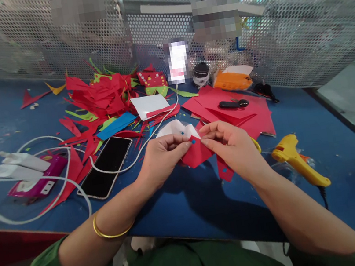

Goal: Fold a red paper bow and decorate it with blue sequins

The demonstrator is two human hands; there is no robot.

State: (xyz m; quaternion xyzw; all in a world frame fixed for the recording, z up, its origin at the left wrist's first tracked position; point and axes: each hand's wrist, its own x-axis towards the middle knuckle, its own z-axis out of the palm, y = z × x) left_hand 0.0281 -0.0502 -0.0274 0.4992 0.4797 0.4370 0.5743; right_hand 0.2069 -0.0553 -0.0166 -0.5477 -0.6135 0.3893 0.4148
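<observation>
Between my hands is a folded piece of red paper with a small blue spot near its upper edge. My left hand pinches its left side between thumb and fingers. My right hand pinches the upper right side in the same way. Just behind the piece lies white paper with a small blue dot. Below my right hand, a red paper strip with a blue dot shows partly; whether it joins the held piece is hidden. Part of a yellow ring-like handle peeks out beside my right wrist.
Red paper scraps are heaped at the back left. A dark phone, white chargers and cable lie left. Red sheets carry a black-handled tool. A yellow glue gun rests right. A lit phone leans against the mesh.
</observation>
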